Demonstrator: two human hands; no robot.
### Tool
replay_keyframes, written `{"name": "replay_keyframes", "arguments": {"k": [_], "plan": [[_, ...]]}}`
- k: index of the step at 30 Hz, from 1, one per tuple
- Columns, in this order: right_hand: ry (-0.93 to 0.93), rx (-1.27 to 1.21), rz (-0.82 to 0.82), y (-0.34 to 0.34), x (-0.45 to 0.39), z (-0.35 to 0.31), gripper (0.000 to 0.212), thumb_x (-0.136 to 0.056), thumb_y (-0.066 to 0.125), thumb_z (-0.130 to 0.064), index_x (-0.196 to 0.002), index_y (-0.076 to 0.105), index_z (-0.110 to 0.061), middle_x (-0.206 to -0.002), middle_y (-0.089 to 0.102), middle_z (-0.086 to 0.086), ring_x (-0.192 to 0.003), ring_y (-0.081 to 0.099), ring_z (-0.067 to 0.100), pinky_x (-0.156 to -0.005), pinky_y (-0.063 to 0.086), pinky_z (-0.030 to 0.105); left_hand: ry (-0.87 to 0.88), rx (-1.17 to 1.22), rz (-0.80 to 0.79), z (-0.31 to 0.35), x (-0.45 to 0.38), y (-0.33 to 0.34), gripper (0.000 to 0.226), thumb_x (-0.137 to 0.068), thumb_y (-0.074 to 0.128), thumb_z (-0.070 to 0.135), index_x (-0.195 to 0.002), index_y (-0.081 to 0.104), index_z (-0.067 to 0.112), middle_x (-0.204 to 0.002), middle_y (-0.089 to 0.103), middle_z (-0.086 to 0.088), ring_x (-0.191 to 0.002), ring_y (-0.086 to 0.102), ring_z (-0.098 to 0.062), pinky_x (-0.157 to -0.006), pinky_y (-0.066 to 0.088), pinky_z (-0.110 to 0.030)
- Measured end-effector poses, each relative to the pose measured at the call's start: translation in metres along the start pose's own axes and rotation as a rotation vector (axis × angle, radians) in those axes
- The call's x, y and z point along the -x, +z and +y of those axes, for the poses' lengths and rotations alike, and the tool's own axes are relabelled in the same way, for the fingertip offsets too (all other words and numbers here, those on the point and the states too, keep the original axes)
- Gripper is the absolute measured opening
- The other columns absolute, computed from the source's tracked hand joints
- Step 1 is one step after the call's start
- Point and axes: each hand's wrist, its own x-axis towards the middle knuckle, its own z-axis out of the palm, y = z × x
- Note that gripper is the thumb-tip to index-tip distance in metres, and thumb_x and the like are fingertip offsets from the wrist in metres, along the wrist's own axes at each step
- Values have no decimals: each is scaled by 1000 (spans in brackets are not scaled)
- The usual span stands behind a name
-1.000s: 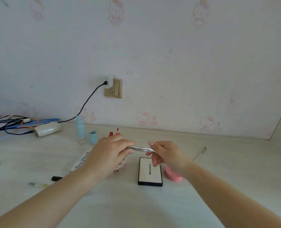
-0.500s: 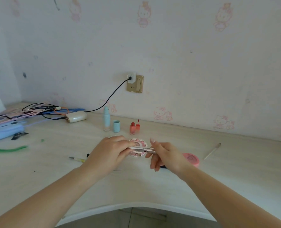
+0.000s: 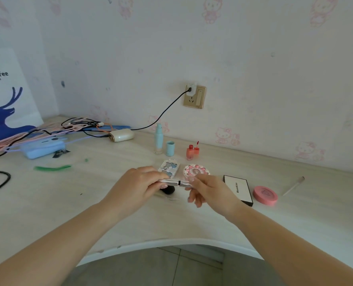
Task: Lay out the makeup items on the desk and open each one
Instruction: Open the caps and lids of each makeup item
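Above the tabletop, near its curved front edge, I hold a silver tube level between both hands. My left hand wraps one end in curled fingers; my right hand pinches the other end with thumb and forefinger, the remaining fingers hanging loose. A dark band crosses the tube's middle; I cannot tell whether it is a gap or a seam. My hands hide a dark round object and part of a blue palette. A bag is cut off at the left edge.

Compared with half a second ago, the view has swung left, bringing the bag into sight, and the black box shows in full; my grip on the tube is unchanged.

Along the wall stand a blue bottle, its cap and two red vials. A pink-dotted compact, a pink disc and a thin stick lie to the right. Cables tangle at left; a socket sits in cartoon-cat wallpaper.
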Motion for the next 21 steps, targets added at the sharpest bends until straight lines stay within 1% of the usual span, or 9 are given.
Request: {"name": "replay_keyframes", "arguments": {"k": [2,3,5,7,9,12,14,18,21], "plan": [[-63,7,23,6,-2,2,11,-94,56,-19,-83,58,-21,-73,67,-7,-59,60,1,-66,48,17,-22,10,-33,-6,7,-4,40,-87,40,47,-103,69,25,-83,61,13,-76,57,-7,-66,37,-14],[-82,11,39,9,-3,3,13,-90,61,-15,-83,58,-26,-78,66,-8,-67,63,3,-69,48,18,-37,21,-47,-9,10,-6,43,-86,38,48,-104,69,25,-81,58,16,-77,54,-6,-67,35,-12],[-101,21,69,17,-5,6,25,-85,67,-10,-82,59,-33,-82,66,-9,-79,65,14,-81,53,28,-54,25,-50,-16,18,-9,47,-85,35,50,-104,69,24,-79,51,19,-76,49,-3,-70,33,-6],[-92,-15,45,27,-7,4,24,-84,67,-10,-84,60,-33,-83,66,-8,-77,63,16,-87,51,36,-64,15,-29,-21,26,-11,47,-85,36,50,-104,70,23,-82,54,16,-79,49,-4,-73,32,-5],[-10,-89,3,36,-8,0,4,-90,61,-23,-92,60,-26,-79,68,-6,-66,63,12,-78,54,32,-66,10,8,-25,31,-11,44,-85,39,49,-103,71,24,-87,60,10,-83,49,-3,-73,33,-10],[71,-118,-28,45,-9,-3,28,-96,48,-36,-81,59,-15,-62,68,-3,-47,55,8,-56,51,20,-52,-29,36,-30,36,-13,40,-85,43,46,-101,72,23,-87,60,8,-80,50,-7,-72,38,-18],[42,-31,-10,48,-10,0,26,-96,50,-31,-76,59,-15,-64,67,-5,-47,54,5,-58,48,18,-44,-69,29,-36,39,-14,39,-84,44,45,-99,73,23,-84,59,6,-76,52,-12,-69,39,-23],[4,16,54,50,-10,12,8,-88,62,-21,-82,65,-25,-76,69,-5,-57,57,0,-61,47,13,-32,-121,11,-51,48,-13,36,-82,46,43,-97,74,26,-79,59,6,-69,55,-16,-60,45,-29],[-14,122,95,53,-7,21,10,-85,67,-21,-83,65,-31,-83,70,-6,-69,58,3,-70,46,13,-40,-155,10,-60,53,-8,31,-81,50,42,-95,74,27,-79,61,7,-68,58,-17,-59,48,-29]]}}
